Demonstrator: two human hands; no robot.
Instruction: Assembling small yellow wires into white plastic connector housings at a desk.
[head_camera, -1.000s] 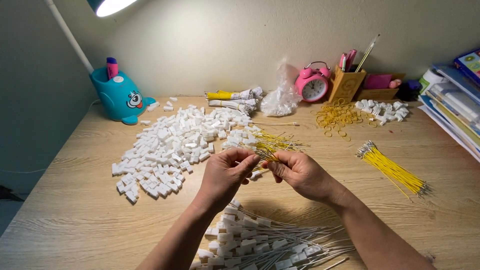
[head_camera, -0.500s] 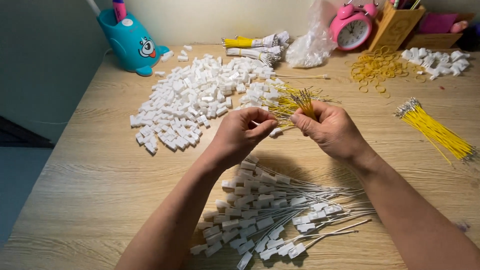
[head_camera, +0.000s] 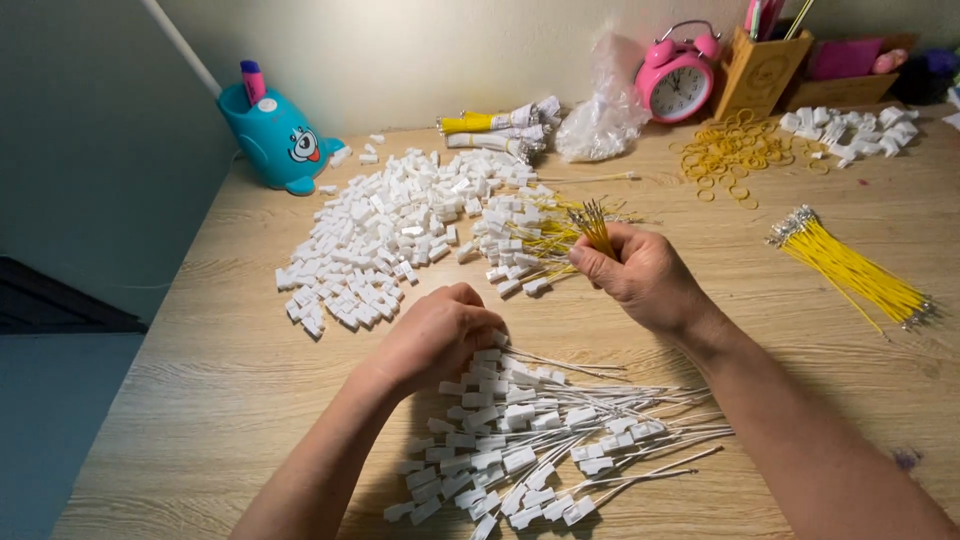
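My right hand (head_camera: 645, 275) holds a small bunch of yellow wires (head_camera: 594, 226) upright above the wooden desk (head_camera: 200, 390). My left hand (head_camera: 440, 335) rests palm down on the top edge of a pile of white connectors with wires attached (head_camera: 530, 440), fingers curled; whether it grips one is hidden. A large heap of loose white plastic connectors (head_camera: 385, 235) lies beyond my left hand. A smaller mix of connectors and yellow wires (head_camera: 525, 240) sits just left of my right hand.
A bundle of yellow wires (head_camera: 850, 268) lies at right. At the back stand a blue whale-shaped holder (head_camera: 275, 135), a pink alarm clock (head_camera: 675, 82), a clear plastic bag (head_camera: 605, 105), a wooden pen box (head_camera: 760, 70), yellow rubber bands (head_camera: 730, 150) and more white connectors (head_camera: 850, 130).
My hands were together by the yellow wires; my left hand has since dropped down onto the near pile of wired connectors. My right hand stays up holding the wire bunch. The view tilted down.
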